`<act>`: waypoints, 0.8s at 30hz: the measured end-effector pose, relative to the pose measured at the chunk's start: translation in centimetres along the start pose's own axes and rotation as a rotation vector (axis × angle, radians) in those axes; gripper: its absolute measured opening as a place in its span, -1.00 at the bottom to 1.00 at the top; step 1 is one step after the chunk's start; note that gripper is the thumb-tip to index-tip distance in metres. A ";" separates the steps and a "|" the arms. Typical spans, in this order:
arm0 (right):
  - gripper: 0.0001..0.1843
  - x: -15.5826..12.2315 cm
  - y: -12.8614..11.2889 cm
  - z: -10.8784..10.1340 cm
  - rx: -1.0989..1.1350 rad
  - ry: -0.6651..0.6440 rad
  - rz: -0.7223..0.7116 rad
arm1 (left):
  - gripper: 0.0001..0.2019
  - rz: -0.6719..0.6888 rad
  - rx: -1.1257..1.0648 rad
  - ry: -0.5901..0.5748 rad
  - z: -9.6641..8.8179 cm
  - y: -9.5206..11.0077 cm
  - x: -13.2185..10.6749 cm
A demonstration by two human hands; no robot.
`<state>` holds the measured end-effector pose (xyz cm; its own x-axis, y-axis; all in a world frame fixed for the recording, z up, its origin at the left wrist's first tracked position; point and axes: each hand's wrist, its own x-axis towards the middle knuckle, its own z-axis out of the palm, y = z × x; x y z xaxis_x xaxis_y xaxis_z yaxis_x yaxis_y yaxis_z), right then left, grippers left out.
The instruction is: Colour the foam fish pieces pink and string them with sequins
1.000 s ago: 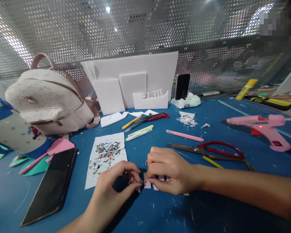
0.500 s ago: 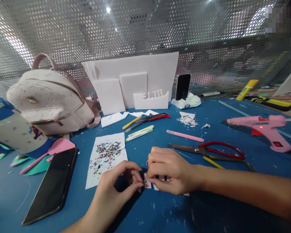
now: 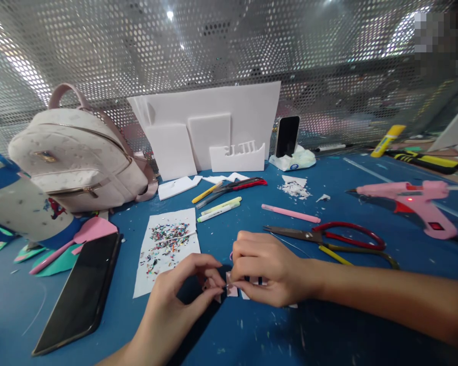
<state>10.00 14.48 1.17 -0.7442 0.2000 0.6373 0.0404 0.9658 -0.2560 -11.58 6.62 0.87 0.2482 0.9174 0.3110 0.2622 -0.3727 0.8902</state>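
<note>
My left hand (image 3: 175,295) is curled with thumb and fingertips pinched together, low over the table; whatever sits between them is too small to make out. My right hand (image 3: 265,269) is closed close beside it, thumb against the fingers, its grip hidden. Between the two sets of fingertips lies a small pink piece (image 3: 232,291). More pale pieces show partly under my right hand. To the left of them, a white paper sheet (image 3: 142,285) carries scattered multicoloured glitter flakes.
Red-handled scissors (image 3: 313,236), a pink pen (image 3: 290,213) and a pink glue gun (image 3: 416,190) lie to the right. A black phone (image 3: 80,295) and a backpack (image 3: 80,152) are at left. White foam boards (image 3: 175,150) stand behind highlighters (image 3: 219,209) and a utility knife (image 3: 232,189).
Almost nothing differs. Both hands keep the same pinched pose over the small pink piece, and the whole view has shifted very slightly to the left.
</note>
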 end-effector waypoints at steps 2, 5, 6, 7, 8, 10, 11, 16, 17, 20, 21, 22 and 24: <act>-0.87 0.0 0.0 0.0 0.000 0.002 0.000 | -0.75 -0.009 0.003 0.004 0.0 0.0 0.0; -0.86 0.0 0.0 0.1 0.005 0.001 -0.003 | -0.75 -0.023 0.001 -0.001 0.0 0.0 0.1; -0.86 0.0 0.1 0.1 0.006 -0.001 -0.003 | -0.74 -0.020 -0.003 -0.004 0.0 0.0 0.1; -0.86 -0.1 0.1 0.2 0.007 -0.003 0.001 | -0.73 -0.017 -0.006 -0.006 0.0 0.0 0.2; -0.86 -0.1 0.1 0.2 0.008 -0.006 0.006 | -0.73 -0.016 -0.008 -0.008 0.0 0.0 0.2; -0.87 -0.1 0.1 0.2 0.010 -0.016 0.013 | -0.73 -0.020 -0.006 -0.012 0.0 0.0 0.2; -0.87 -0.2 0.1 0.1 0.010 -0.021 0.015 | -0.73 -0.024 -0.004 -0.012 0.0 0.0 0.2; -0.88 -0.2 0.0 0.1 0.002 -0.016 0.016 | -0.72 -0.007 0.001 0.000 0.0 0.0 0.0; -0.87 -0.2 0.0 0.1 0.001 -0.014 0.017 | -0.71 -0.002 0.001 0.002 -0.1 0.0 0.0; -0.87 0.0 0.0 0.0 -0.001 -0.010 0.015 | -0.71 0.001 -0.001 -0.001 -0.1 0.0 -0.1; -0.87 0.0 -0.1 0.0 -0.003 -0.008 0.012 | -0.71 -0.004 0.000 -0.003 -0.1 0.0 -0.1; -0.87 0.1 -0.1 0.0 -0.004 -0.008 0.009 | -0.72 -0.010 -0.001 -0.006 -0.1 -0.1 -0.1; -0.88 0.1 -0.1 0.0 -0.006 -0.011 0.004 | -0.72 -0.021 -0.001 -0.009 -0.1 -0.2 -0.1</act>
<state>9.93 14.46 1.26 -0.7512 0.2017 0.6285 0.0467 0.9660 -0.2542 -11.72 6.58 0.68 0.2516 0.9236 0.2893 0.2664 -0.3535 0.8967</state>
